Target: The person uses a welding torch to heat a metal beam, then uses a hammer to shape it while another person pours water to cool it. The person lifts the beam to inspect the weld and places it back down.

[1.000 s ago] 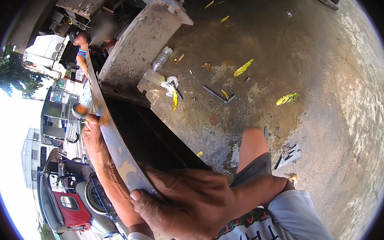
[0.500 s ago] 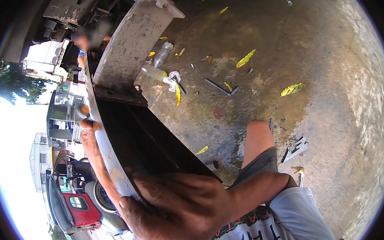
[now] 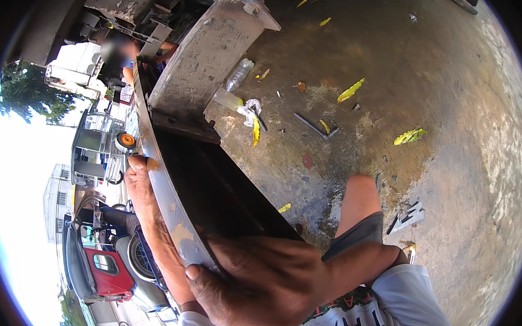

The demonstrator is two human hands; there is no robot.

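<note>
A long, curved metal beam (image 3: 175, 209), shaped like a vehicle bumper, runs from near my body to the upper left. Its inner side is dark and its narrow edge is grey with worn patches. My left hand (image 3: 141, 184) grips that edge about midway along, on the outer side, its fingers partly hidden. Nearer to me, my right hand (image 3: 261, 278) lies across the beam's near end, thumb over the edge and fingers reaching into the dark inner side, where their tips are hidden. A broad, dirty metal bracket (image 3: 208, 59) joins the beam farther up.
Beyond the bracket another person's arm (image 3: 166, 51) shows beside vehicle parts. On the wet concrete floor (image 3: 353, 123) lie plastic bottles (image 3: 240, 75), a bent metal bar (image 3: 312, 125), yellow leaves (image 3: 350, 90) and a crumpled white scrap (image 3: 249, 110). A red sidecar vehicle (image 3: 104, 271) stands at left.
The whole view has shifted, so the beam and floor items appear farther right and slightly lower. Both my hands keep their hold on the beam.
</note>
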